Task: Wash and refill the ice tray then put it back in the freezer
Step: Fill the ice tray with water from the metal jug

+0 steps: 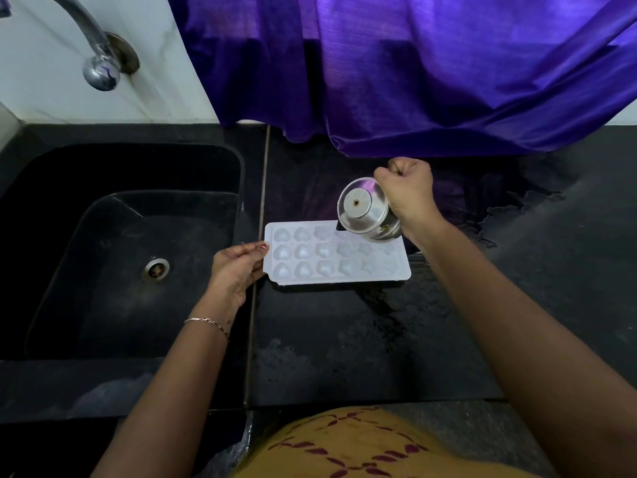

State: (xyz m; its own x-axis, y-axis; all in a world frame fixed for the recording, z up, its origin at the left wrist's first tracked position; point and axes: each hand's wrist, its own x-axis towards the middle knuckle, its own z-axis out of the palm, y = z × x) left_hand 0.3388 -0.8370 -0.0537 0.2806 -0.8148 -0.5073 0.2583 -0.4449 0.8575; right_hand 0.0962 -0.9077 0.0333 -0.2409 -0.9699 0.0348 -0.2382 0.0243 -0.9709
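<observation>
Ice tray [324, 260] sits cavity-side up on the wet black counter [344, 339], just right of the sink [120, 253]. Its long axis runs left-right along the counter's front edge, one short end pointing at the sink. Left hand [238, 270] pinches that sink-side end, thumb on the rim; right hand [408, 191] is fisted round a steel cup [365, 212] tipped base-up over the tray's far right corner.
</observation>
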